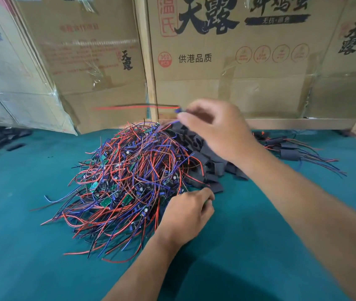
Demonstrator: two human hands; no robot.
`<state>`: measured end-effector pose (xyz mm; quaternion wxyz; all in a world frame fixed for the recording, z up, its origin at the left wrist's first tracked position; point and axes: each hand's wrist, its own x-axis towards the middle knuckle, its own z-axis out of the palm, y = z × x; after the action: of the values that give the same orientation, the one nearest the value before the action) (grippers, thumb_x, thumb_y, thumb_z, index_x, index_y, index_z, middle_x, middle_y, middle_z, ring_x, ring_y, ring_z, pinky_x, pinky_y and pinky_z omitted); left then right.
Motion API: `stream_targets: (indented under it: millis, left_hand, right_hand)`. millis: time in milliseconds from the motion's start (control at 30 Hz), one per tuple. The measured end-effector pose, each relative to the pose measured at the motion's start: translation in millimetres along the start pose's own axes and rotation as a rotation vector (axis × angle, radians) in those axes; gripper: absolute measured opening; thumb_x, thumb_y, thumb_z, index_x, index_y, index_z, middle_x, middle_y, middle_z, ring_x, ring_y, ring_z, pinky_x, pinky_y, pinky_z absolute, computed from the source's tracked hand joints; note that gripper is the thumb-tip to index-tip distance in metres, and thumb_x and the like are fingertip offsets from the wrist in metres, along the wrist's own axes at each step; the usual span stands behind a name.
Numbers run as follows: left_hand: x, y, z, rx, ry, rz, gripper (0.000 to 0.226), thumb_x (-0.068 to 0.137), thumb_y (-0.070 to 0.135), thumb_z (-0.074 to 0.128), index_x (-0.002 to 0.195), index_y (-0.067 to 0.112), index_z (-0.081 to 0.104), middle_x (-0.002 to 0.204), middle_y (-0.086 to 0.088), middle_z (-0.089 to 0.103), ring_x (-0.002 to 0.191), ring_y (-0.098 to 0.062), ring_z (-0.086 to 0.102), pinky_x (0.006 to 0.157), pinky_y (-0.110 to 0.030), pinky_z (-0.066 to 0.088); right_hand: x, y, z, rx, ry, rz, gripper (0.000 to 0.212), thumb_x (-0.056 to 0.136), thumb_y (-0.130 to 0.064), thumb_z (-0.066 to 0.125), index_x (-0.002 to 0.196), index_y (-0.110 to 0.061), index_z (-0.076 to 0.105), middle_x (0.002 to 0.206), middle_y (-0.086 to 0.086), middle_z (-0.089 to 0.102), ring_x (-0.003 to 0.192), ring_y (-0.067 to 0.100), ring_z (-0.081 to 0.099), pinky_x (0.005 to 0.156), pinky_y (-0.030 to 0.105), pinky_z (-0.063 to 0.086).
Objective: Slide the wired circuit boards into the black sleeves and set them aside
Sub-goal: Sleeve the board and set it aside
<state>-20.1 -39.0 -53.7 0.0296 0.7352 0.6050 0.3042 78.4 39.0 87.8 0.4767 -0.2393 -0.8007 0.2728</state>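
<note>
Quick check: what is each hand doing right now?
Left hand: fingers curled at the edge of the wire pile; what it grips is hidden.
Right hand: raised, pinching a wired circuit board.

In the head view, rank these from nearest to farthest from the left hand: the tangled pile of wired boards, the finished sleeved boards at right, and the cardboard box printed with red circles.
From the left hand:
1. Tangled pile of wired boards, touching it, just to its left.
2. Finished sleeved boards, farther back on the right of the green table.
3. Cardboard box, upright behind everything.
</note>
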Motion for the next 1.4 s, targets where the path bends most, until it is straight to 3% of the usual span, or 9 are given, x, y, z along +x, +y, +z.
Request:
stream_targets:
  millis: [133, 367, 500, 633, 800, 900, 1033, 1200, 1400]
  left_hand:
    - [2, 1, 6, -0.069, 0.087, 0.008, 0.021, 0.093, 0.021, 0.054, 0.112, 0.022, 0.062, 0.1, 0.005, 0.069, 0.087, -0.022, 0.063, 0.073, -0.038, 0.052]
    - [2, -5, 13, -0.242, 0.074, -0.008, 0.034, 0.096, 0.025, 0.051, 0.131, 0.025, 0.053, 0.095, 0.012, 0.061, 0.077, -0.013, 0.057, 0.077, -0.039, 0.051]
    - [4, 5, 10, -0.582, 0.106, -0.176, 0.027, 0.097, 0.034, 0.05, 0.112, 0.02, 0.068, 0.088, 0.01, 0.068, 0.075, -0.005, 0.059, 0.068, -0.023, 0.048]
    - [2, 17, 6, -0.894, 0.017, -0.262, 0.023, 0.095, 0.032, 0.056, 0.103, 0.017, 0.072, 0.086, 0.007, 0.067, 0.074, -0.013, 0.057, 0.057, -0.031, 0.047]
    - [2, 30, 4, -0.938, 0.05, -0.344, 0.015, 0.088, 0.031, 0.068, 0.087, 0.017, 0.071, 0.072, 0.006, 0.068, 0.064, -0.009, 0.058, 0.055, -0.023, 0.046]
    - [12, 37, 5, -0.987, 0.14, -0.369, 0.015, 0.091, 0.015, 0.067, 0.077, 0.011, 0.066, 0.065, 0.0, 0.065, 0.057, -0.01, 0.057, 0.054, -0.019, 0.046]
    - [16, 39, 17, -1.038, 0.219, -0.471, 0.018, 0.092, 0.009, 0.065, 0.075, 0.015, 0.066, 0.065, 0.003, 0.064, 0.06, -0.012, 0.06, 0.058, -0.024, 0.049]
    - [13, 29, 30, -1.029, 0.27, -0.566, 0.018, 0.093, 0.01, 0.063, 0.074, 0.013, 0.065, 0.065, 0.003, 0.063, 0.056, -0.011, 0.054, 0.055, -0.02, 0.046]
    - [15, 20, 37, -1.124, 0.335, -0.656, 0.022, 0.094, 0.008, 0.056, 0.073, 0.006, 0.062, 0.062, -0.002, 0.059, 0.053, -0.014, 0.052, 0.049, -0.024, 0.044]
  right_hand:
    - [-65, 29, -32, 0.677, 0.081, 0.461, 0.017, 0.089, -0.029, 0.068, 0.087, -0.013, 0.073, 0.075, 0.005, 0.065, 0.065, 0.017, 0.059, 0.054, 0.026, 0.046]
    - [-134, 73, -22, 0.996, 0.089, 0.84, 0.026, 0.084, -0.037, 0.062, 0.085, -0.014, 0.075, 0.071, 0.001, 0.058, 0.059, 0.014, 0.055, 0.051, 0.024, 0.044]
    - [-142, 82, -13, 1.015, -0.013, 0.873, 0.03, 0.09, -0.038, 0.06, 0.087, -0.011, 0.072, 0.071, 0.003, 0.057, 0.059, 0.016, 0.053, 0.052, 0.025, 0.044]
    - [-144, 80, -7, 0.917, -0.101, 0.825, 0.029, 0.089, -0.04, 0.06, 0.081, -0.014, 0.07, 0.07, 0.005, 0.055, 0.059, 0.017, 0.051, 0.056, 0.028, 0.041]
    - [-145, 77, -8, 0.955, -0.12, 0.84, 0.033, 0.092, -0.04, 0.059, 0.081, -0.011, 0.07, 0.071, 0.008, 0.056, 0.058, 0.02, 0.053, 0.055, 0.029, 0.045]
    - [-143, 75, -11, 0.964, -0.158, 0.863, 0.034, 0.091, -0.04, 0.06, 0.083, -0.009, 0.072, 0.069, 0.008, 0.06, 0.056, 0.019, 0.057, 0.052, 0.027, 0.049]
    - [-144, 75, -10, 0.898, -0.124, 0.873, 0.026, 0.085, -0.027, 0.067, 0.093, -0.002, 0.063, 0.066, 0.009, 0.061, 0.052, 0.017, 0.057, 0.049, 0.025, 0.049]
    - [-143, 81, -14, 0.826, -0.132, 0.984, 0.018, 0.095, -0.013, 0.056, 0.078, -0.008, 0.06, 0.061, 0.004, 0.048, 0.049, 0.016, 0.046, 0.044, 0.023, 0.041]
    - [-140, 96, -32, 0.704, -0.265, 1.034, 0.017, 0.095, -0.016, 0.06, 0.079, -0.012, 0.065, 0.062, 0.0, 0.049, 0.047, 0.013, 0.042, 0.042, 0.021, 0.035]
